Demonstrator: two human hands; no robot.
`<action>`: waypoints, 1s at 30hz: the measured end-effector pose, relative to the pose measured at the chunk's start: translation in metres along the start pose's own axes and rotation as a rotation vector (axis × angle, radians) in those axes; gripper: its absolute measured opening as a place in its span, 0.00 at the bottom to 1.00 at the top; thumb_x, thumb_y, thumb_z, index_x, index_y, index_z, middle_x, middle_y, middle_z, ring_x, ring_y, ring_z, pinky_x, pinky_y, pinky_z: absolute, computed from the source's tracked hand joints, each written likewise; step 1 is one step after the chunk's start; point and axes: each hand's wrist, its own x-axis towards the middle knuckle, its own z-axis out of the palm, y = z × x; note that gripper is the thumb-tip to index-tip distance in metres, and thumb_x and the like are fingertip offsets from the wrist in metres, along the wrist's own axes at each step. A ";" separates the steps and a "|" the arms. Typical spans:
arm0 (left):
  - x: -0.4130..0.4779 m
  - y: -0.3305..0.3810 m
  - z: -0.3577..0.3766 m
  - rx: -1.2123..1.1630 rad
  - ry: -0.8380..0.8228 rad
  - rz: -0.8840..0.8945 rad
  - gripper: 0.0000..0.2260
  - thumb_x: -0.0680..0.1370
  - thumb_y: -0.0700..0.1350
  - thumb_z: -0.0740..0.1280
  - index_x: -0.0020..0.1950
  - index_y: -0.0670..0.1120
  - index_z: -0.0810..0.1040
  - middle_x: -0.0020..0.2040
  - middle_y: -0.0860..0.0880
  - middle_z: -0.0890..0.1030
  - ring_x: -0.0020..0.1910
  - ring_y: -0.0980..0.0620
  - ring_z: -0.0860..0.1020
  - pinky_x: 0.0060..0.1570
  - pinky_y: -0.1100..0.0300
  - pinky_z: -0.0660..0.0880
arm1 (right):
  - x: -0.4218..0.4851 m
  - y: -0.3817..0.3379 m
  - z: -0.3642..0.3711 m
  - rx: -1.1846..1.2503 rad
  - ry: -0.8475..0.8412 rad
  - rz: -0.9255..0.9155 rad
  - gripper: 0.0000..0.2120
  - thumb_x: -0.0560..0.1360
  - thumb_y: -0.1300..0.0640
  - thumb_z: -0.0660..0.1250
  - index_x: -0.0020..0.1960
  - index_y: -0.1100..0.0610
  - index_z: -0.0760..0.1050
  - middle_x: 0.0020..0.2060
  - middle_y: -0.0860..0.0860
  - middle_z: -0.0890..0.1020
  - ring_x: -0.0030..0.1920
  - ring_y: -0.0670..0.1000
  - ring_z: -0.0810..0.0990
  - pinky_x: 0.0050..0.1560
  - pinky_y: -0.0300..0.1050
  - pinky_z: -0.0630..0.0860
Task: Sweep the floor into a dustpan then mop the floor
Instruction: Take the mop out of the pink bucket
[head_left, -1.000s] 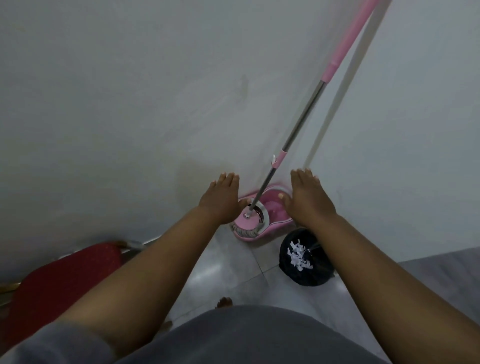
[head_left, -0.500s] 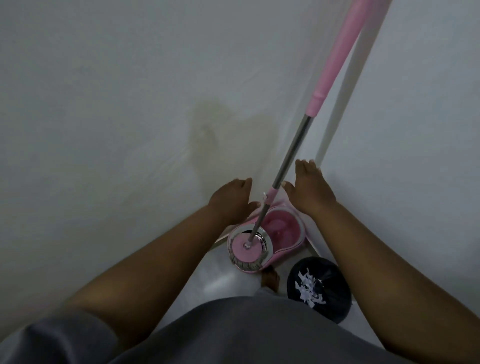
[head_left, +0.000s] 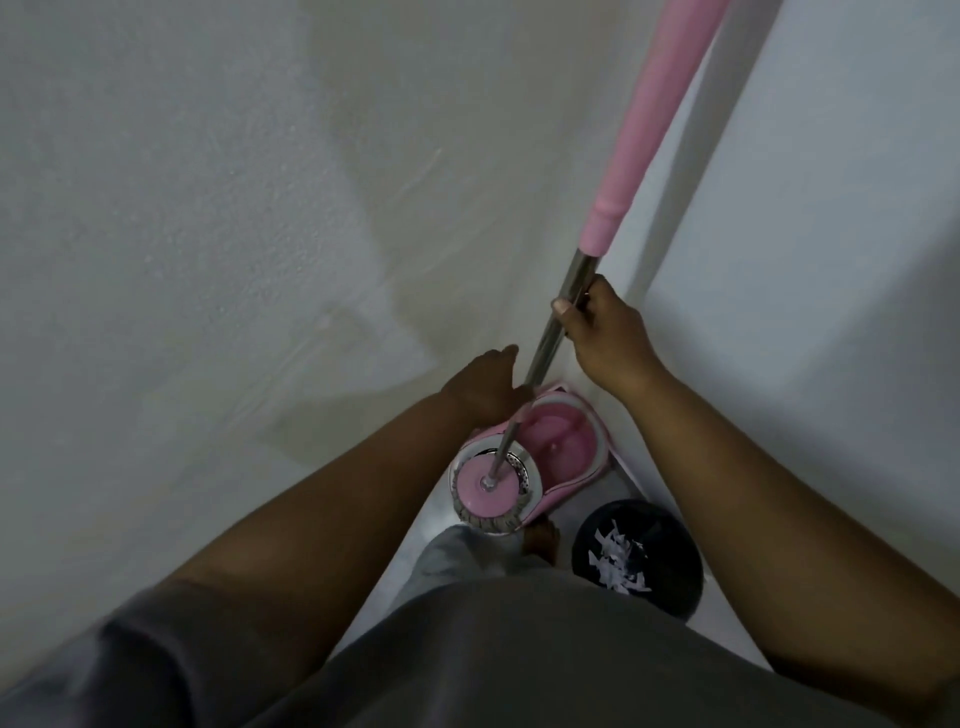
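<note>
A mop stands in the corner, its pink grip (head_left: 649, 135) leaning up to the right above a metal shaft (head_left: 540, 358). The round pink mop head (head_left: 485, 493) sits in the spinner basket of a pink mop bucket (head_left: 571, 447) on the floor. My right hand (head_left: 608, 338) grips the metal shaft just below the pink grip, thumb across the front. Lower down, my left hand (head_left: 483, 387) is close beside the shaft on its left, fingers loosely extended toward the wall and holding nothing.
A black bin (head_left: 670, 587) with white paper scraps inside stands right of the bucket. White walls meet in a corner just behind the bucket. My bare foot (head_left: 540, 540) is on the pale tile right in front of the mop head.
I have stepped closer to the corner. My right hand rose and closed round the mop shaft; before, both hands were open and reaching. The left hand stayed near the shaft.
</note>
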 end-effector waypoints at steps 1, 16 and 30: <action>0.008 -0.001 -0.001 -0.034 -0.012 -0.001 0.36 0.80 0.58 0.64 0.80 0.42 0.54 0.76 0.38 0.64 0.73 0.41 0.66 0.69 0.54 0.65 | 0.000 0.002 0.000 -0.007 0.015 0.001 0.08 0.81 0.46 0.61 0.53 0.50 0.69 0.40 0.45 0.79 0.40 0.41 0.77 0.36 0.33 0.66; -0.004 -0.026 -0.016 -0.303 -0.177 0.166 0.21 0.84 0.56 0.57 0.73 0.47 0.68 0.69 0.44 0.75 0.64 0.45 0.75 0.62 0.55 0.71 | -0.037 -0.034 0.037 0.065 0.077 -0.045 0.13 0.82 0.48 0.58 0.58 0.56 0.73 0.47 0.53 0.84 0.45 0.50 0.83 0.44 0.40 0.77; -0.060 -0.047 -0.050 -0.492 -0.128 0.409 0.16 0.83 0.56 0.60 0.60 0.45 0.74 0.57 0.43 0.80 0.59 0.43 0.78 0.63 0.42 0.74 | -0.085 -0.117 0.046 0.039 0.340 -0.149 0.12 0.82 0.50 0.60 0.51 0.58 0.74 0.42 0.52 0.84 0.43 0.52 0.84 0.47 0.56 0.80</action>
